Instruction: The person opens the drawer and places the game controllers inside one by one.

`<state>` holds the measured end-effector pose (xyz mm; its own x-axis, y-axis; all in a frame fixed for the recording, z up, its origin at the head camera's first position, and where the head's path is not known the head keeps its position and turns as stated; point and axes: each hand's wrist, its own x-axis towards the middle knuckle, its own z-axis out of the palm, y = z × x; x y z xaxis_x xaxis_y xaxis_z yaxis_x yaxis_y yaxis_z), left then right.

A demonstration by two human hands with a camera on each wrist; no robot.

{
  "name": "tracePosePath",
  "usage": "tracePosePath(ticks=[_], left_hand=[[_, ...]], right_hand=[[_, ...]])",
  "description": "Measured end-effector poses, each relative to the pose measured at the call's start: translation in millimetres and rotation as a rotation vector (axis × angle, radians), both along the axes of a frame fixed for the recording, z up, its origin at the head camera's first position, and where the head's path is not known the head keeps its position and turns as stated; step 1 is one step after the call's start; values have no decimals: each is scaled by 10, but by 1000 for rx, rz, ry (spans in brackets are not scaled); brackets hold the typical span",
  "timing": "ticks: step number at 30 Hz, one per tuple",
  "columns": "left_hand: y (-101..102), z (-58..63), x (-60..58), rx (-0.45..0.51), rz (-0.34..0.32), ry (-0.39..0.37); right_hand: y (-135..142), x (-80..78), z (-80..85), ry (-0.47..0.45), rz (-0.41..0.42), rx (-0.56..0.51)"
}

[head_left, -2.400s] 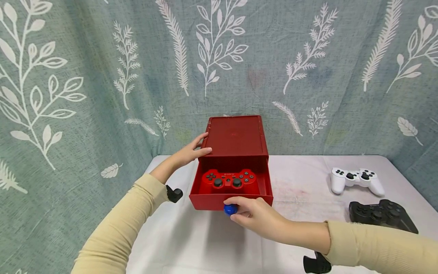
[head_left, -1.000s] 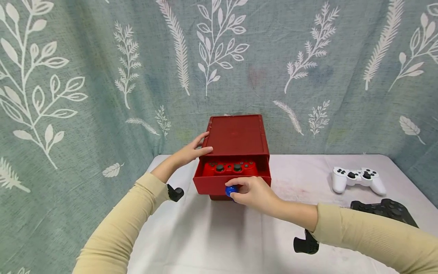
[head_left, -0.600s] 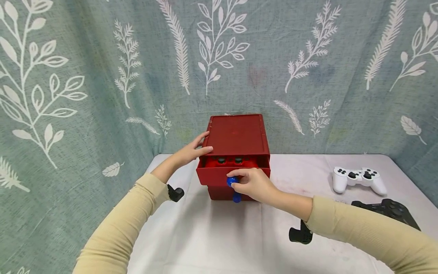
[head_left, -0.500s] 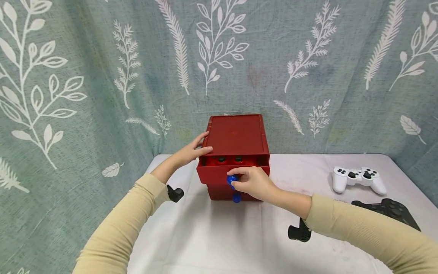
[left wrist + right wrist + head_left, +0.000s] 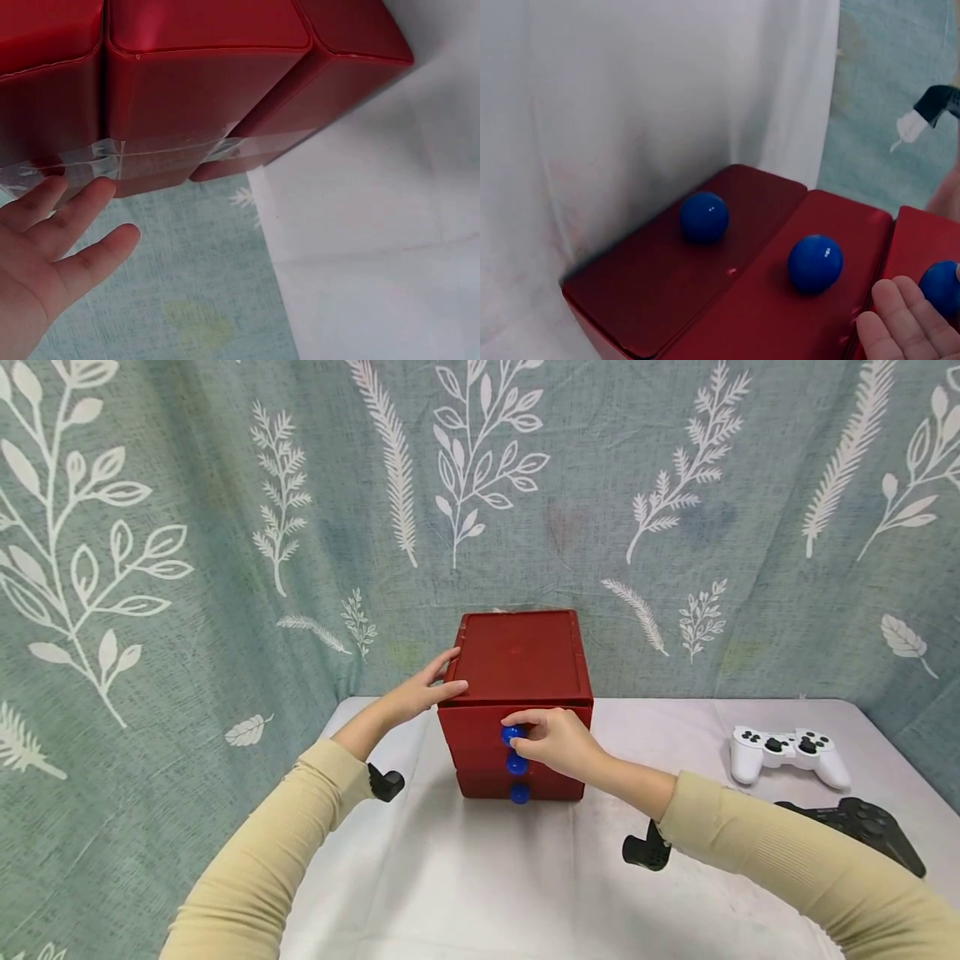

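A red drawer box (image 5: 521,656) with three stacked drawers stands on the white table. Its top drawer (image 5: 474,727) is almost fully in, with a thin dark gap under the lid edge. My right hand (image 5: 562,745) pinches the blue knob (image 5: 512,734) of that drawer between thumb and finger. Below it are the middle knob (image 5: 517,763) and the bottom knob (image 5: 519,792). Against the box's left side and top edge rests my left hand (image 5: 416,693), fingers fairly straight. Clear tape (image 5: 172,146) runs along the box's side in the left wrist view. The red controller is hidden inside.
On the right of the table (image 5: 450,877) lie a white game controller (image 5: 787,745) and a black game controller (image 5: 862,827), the latter partly behind my right sleeve (image 5: 795,860). A leaf-patterned curtain (image 5: 645,527) hangs behind the table.
My right hand has pushed the top drawer inward by its knob, from well out to nearly closed. The red game controller has gone out of sight. My left hand has stayed put.
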<state>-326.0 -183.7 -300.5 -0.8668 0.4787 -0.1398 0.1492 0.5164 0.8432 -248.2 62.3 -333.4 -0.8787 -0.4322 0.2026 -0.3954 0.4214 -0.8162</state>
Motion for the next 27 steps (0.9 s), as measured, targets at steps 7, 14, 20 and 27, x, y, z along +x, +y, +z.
tracePosePath(ticks=[7,14,20,27], left_hand=[[-35,-61,-73,21,3,-21],[-25,-66,-58,10,0,-4],[-31,-69,-51,9,-1,8],[-20,-63,-51,-1,5,5]], right_hand=[[-14,-83,-3,9,-23,22],[2,-145,7,-39,-16,18],[7,-162,33,-68,-7,23],[25,-156,49,-109,16,9]])
